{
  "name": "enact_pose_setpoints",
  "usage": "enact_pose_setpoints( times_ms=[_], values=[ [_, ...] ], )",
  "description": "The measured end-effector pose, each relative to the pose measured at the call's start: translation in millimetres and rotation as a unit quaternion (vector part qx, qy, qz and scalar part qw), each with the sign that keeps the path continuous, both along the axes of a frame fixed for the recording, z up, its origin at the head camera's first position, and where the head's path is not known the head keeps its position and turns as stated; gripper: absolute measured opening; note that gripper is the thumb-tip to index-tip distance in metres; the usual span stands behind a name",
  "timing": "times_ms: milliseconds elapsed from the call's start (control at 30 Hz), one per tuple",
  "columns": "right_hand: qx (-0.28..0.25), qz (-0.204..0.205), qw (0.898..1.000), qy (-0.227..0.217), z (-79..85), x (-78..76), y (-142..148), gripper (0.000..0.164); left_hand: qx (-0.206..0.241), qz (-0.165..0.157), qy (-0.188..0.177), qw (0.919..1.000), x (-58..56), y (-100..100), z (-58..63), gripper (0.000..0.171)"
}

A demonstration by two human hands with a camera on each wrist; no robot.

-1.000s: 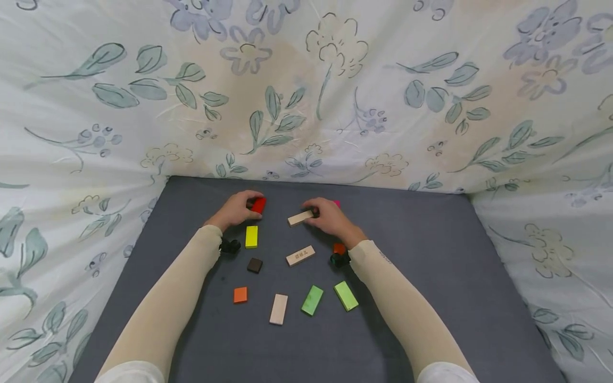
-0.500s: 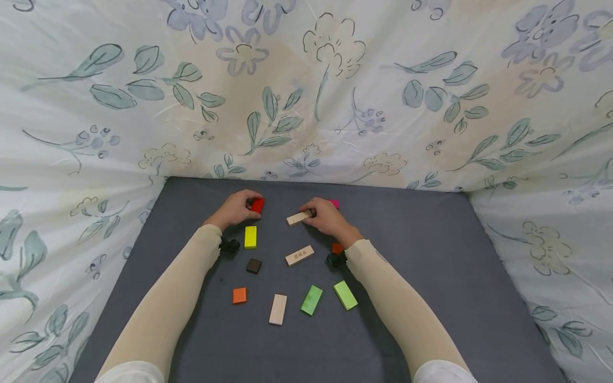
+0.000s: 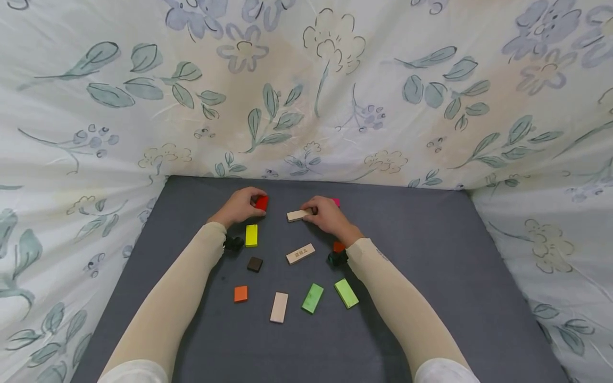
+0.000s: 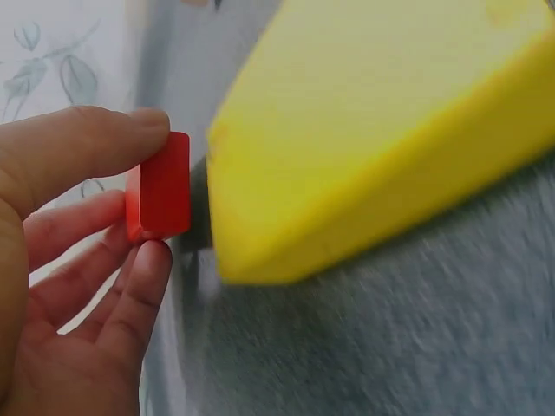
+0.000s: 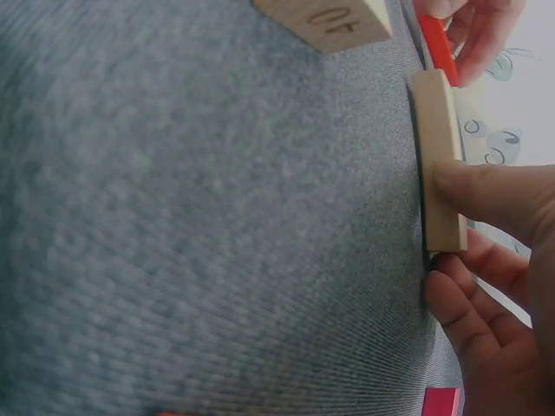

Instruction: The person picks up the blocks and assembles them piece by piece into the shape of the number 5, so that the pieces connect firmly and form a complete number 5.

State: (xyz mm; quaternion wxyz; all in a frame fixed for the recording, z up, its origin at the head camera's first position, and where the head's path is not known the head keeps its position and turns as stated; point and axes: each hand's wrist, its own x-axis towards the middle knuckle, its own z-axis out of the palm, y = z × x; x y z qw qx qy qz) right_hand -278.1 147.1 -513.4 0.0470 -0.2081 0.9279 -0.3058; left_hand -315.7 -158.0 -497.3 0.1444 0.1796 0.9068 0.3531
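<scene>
At the far side of the dark table, my left hand [image 3: 241, 205] pinches a red wooden block [image 4: 165, 186] between thumb and fingertips. To its right, my right hand [image 3: 326, 215] holds a plain wooden block [image 5: 440, 160], thumb on its face and fingers at its other side. The right wrist view shows this block low against the table cloth, with the red block just beyond its far end. Closest to the left wrist lies a yellow block [image 3: 251, 235]. A pink block [image 3: 336, 202] is mostly hidden behind the right hand.
Nearer me on the grey cloth [image 3: 306, 351] lie a wooden block with printed characters [image 3: 300, 254], a dark brown block [image 3: 255, 264], an orange block [image 3: 241, 294], a pale block [image 3: 279, 307] and two green blocks [image 3: 313, 298]. Another orange block [image 3: 339, 247] sits by the right wrist. Floral fabric surrounds the table.
My left hand has shifted slightly right with the red block. The plain wooden block in my right hand now lies a little straighter and flatter.
</scene>
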Motion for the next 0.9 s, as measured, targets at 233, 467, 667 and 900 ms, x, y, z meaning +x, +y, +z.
enact_pose_setpoints(
  times_ms=[233,467,667,900],
  values=[
    [0.007,-0.007,1.000,0.008,4.3,-2.8,-0.4,0.027,0.009,0.003,-0.005,0.9999,3.6,14.2,10.0,0.061],
    [-0.002,-0.022,1.000,0.006,10.3,-1.9,1.1,0.027,0.006,-0.005,0.006,0.9999,6.0,29.1,10.5,0.061],
    [0.003,-0.030,1.000,-0.001,12.7,-0.9,2.5,0.027,0.001,-0.011,0.007,0.9999,7.7,37.5,8.0,0.061],
    [0.010,-0.046,0.999,0.005,14.9,-6.2,0.9,0.027,-0.011,-0.025,0.005,0.9996,6.1,48.4,9.6,0.060]
  ],
)
